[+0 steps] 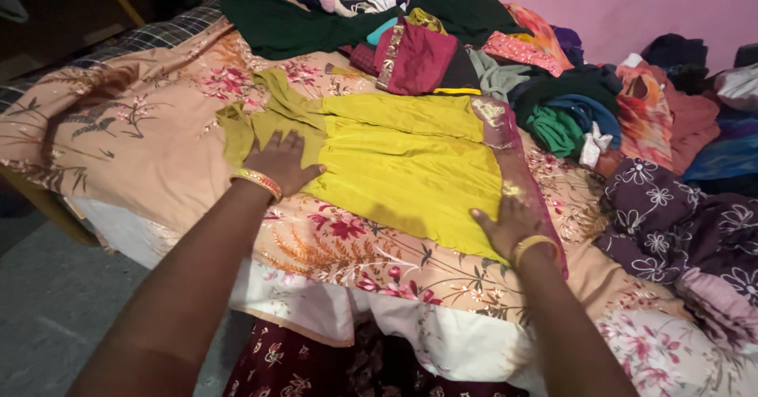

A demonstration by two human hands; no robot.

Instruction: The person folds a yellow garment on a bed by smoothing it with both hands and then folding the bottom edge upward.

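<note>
A yellow-green garment (403, 156) with a pink and gold border (505, 148) lies spread flat on a bed covered by a peach floral sheet (142, 136). My left hand (280, 162) rests flat, fingers apart, on the garment's left part near its sleeve. My right hand (509, 223) presses flat on the bordered lower right edge. Both wrists wear gold bangles. Neither hand grips anything.
A heap of clothes fills the back and right of the bed: a maroon piece (414, 56), dark green cloth (292, 22), teal and green items (568, 121), orange cloth (643, 105), a purple floral fabric (671, 223). A pink wall (632, 2) stands behind. Grey floor (47, 310) lies left.
</note>
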